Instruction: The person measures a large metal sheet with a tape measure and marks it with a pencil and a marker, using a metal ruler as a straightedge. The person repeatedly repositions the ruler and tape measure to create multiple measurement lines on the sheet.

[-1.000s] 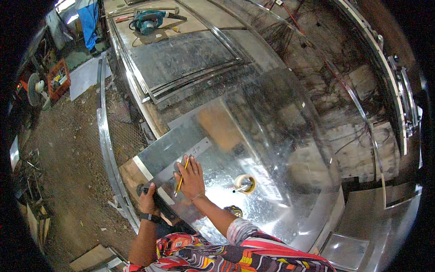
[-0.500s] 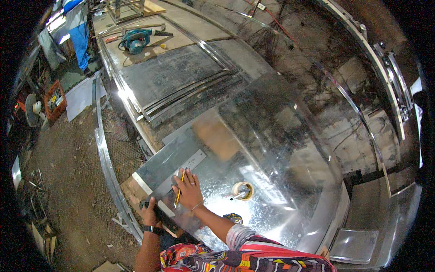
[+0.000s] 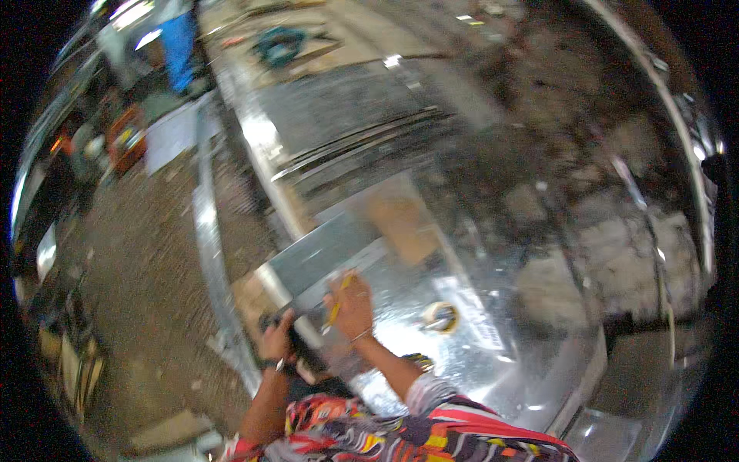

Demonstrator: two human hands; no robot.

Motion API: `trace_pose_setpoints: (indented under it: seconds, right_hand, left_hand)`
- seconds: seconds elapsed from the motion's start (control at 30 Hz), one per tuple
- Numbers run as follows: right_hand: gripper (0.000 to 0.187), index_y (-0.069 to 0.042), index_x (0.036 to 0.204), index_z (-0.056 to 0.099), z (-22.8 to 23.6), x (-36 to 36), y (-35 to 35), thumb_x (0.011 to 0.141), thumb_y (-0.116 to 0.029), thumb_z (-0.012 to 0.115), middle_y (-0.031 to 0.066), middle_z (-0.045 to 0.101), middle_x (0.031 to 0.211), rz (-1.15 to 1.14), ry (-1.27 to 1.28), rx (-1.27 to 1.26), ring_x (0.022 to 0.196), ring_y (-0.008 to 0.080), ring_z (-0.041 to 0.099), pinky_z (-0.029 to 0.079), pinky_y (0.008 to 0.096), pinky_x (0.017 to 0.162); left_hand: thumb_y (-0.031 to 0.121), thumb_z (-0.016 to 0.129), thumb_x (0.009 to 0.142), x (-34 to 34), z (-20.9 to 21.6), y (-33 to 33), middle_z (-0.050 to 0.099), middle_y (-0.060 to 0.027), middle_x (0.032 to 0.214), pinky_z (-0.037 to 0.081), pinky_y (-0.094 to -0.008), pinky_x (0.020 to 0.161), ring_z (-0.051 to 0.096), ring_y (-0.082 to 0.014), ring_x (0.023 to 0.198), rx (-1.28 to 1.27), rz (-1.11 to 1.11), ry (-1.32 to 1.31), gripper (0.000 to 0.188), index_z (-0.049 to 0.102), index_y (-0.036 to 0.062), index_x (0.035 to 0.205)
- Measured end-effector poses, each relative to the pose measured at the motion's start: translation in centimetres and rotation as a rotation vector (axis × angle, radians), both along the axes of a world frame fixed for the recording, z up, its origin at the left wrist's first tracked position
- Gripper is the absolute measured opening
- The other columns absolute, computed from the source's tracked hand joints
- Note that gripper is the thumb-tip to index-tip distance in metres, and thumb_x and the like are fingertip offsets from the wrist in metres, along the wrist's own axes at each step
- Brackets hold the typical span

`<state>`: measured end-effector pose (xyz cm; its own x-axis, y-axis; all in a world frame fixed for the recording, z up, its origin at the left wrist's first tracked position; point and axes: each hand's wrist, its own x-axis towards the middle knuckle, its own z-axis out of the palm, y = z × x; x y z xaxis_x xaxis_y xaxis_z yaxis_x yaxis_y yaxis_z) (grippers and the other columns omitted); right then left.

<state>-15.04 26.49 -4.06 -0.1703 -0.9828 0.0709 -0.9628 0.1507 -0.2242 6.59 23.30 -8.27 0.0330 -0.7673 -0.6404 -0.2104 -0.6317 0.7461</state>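
Observation:
A shiny metal sheet (image 3: 400,343) lies in front of me, blurred by motion. My right hand (image 3: 354,308) rests over a flat grey metal strip (image 3: 373,256) on the sheet, with a yellow pencil (image 3: 336,312) held along its fingers. At the sheet's left edge my left hand (image 3: 279,339) is closed around the end of a dark bar (image 3: 309,356); the bar's exact kind is too blurred to tell. To the right of my right hand sits a roll of tape (image 3: 441,316). A black and yellow tape measure (image 3: 420,361) is partly hidden behind my right forearm.
Metal frame lengths (image 3: 354,142) lie on the bench beyond the sheet. A teal power tool (image 3: 279,46) stands farther back. Left of the bench, a long metal strip (image 3: 206,223) runs above the dirt floor (image 3: 146,285). An orange crate (image 3: 127,138) stands at far left.
The whole view has swung, so everything appears farther right and mostly higher, and blurred. Both hands keep about the same place on the sheet and bar.

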Motion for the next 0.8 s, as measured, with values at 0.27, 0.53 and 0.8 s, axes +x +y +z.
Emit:
trace_pose_setpoints:
  seconds: [0.27,0.53,0.8]
  right_hand:
    - [0.046,-0.004,0.138,0.060,0.7,-0.9,0.7,0.102,-0.033,0.059,0.0260,0.046,0.158,-0.053,-0.064,-0.160,0.150,0.0465,0.035,0.023,0.0592,0.123]
    - [0.047,-0.004,0.140,0.060,0.9,-1.5,0.9,0.103,-0.032,0.058,0.0237,0.044,0.160,-0.064,-0.082,-0.121,0.152,0.0446,0.034,0.022,0.0588,0.124]
    - [0.046,-0.004,0.140,0.060,0.5,-1.3,1.0,0.103,-0.031,0.058,0.0236,0.044,0.161,-0.053,-0.045,-0.170,0.152,0.0443,0.034,0.022,0.0584,0.124]
  left_hand:
    - [0.043,0.082,0.089,-2.7,5.5,0.3,0.070,-0.0068,0.102,0.051,-0.0373,0.081,0.064,-0.0206,0.091,0.069,0.177,0.306,0.049,0.071,0.0022,0.113]
    - [0.048,0.081,0.088,-2.7,4.9,0.6,0.074,-0.0092,0.111,0.053,-0.0371,0.087,0.067,-0.0228,0.097,0.104,0.128,0.282,0.057,0.072,0.0041,0.124]
    - [0.032,0.084,0.091,-3.8,7.5,0.1,0.067,0.0007,0.084,0.050,-0.0311,0.065,0.061,-0.0114,0.072,0.090,0.298,0.309,0.030,0.072,0.0045,0.096]
